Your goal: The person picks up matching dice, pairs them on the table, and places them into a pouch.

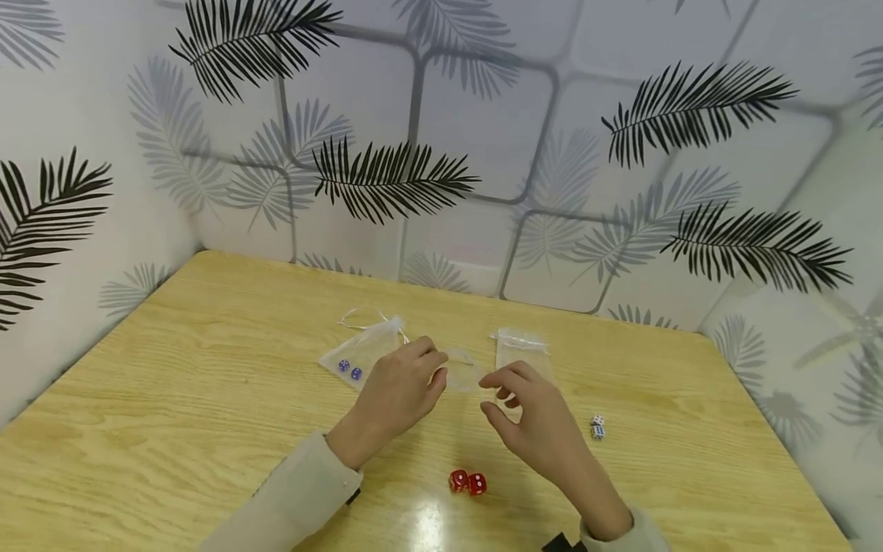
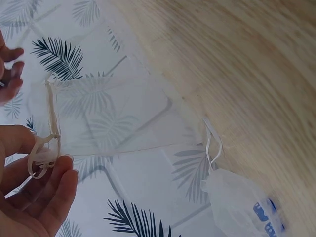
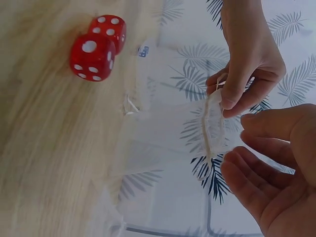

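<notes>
Left hand (image 1: 400, 383) pinches one drawstring pouch (image 2: 113, 118); right hand (image 1: 534, 406) parted, holding nothing. One flat pouch (image 1: 522, 345), one cinched pouch (image 1: 371, 346) with two blue dice (image 1: 356, 373), two red dice (image 1: 458, 481), two white dice (image 1: 598, 432).

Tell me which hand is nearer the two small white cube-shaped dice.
Right. The right hand hovers to the left of the white dice; the left hand is farther to their left, pinching a sheer white fabric drawstring bag.
</notes>
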`<move>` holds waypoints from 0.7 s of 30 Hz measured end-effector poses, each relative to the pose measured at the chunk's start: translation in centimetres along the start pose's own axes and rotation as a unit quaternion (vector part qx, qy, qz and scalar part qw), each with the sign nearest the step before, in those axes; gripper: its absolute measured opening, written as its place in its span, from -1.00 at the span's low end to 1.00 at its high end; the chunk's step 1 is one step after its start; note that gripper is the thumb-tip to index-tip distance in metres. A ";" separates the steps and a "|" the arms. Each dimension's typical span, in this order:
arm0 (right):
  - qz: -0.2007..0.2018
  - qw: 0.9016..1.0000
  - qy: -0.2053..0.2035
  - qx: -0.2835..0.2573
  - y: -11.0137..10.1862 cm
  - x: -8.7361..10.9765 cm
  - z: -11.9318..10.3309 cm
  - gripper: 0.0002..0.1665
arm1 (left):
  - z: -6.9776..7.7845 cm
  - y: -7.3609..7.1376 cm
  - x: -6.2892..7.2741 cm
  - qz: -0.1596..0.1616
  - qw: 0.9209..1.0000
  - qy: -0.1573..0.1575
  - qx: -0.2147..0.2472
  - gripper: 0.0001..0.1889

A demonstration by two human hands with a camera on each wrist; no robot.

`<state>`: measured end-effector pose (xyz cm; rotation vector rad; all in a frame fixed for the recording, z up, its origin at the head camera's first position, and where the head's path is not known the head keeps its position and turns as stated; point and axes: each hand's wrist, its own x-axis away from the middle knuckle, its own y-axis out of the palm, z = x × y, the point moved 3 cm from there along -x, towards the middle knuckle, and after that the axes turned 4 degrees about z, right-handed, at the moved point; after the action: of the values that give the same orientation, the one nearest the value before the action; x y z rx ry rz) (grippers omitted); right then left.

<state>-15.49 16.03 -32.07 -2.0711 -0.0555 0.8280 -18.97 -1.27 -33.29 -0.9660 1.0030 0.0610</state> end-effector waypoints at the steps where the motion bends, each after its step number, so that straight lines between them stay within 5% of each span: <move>1: -0.010 1.000 0.003 -0.010 0.0 0.3 0.0 -0.72 | 0.0 0.0 0.0 0.000 1.000 0.000 -0.001 -0.95; 7: -0.079 0.995 0.027 -0.054 0.3 2.1 0.2 -0.72 | 0.1 0.0 0.0 -0.009 1.000 -0.006 0.002 -0.94; 21: -0.225 0.966 0.051 -0.114 1.2 4.6 0.5 -0.67 | 0.3 -0.2 -0.1 -0.036 0.999 -0.001 0.010 -0.92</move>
<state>-12.52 17.13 -35.59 -2.1901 -0.5674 0.4488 -18.73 -1.16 -33.06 -0.9831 0.9644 -0.0084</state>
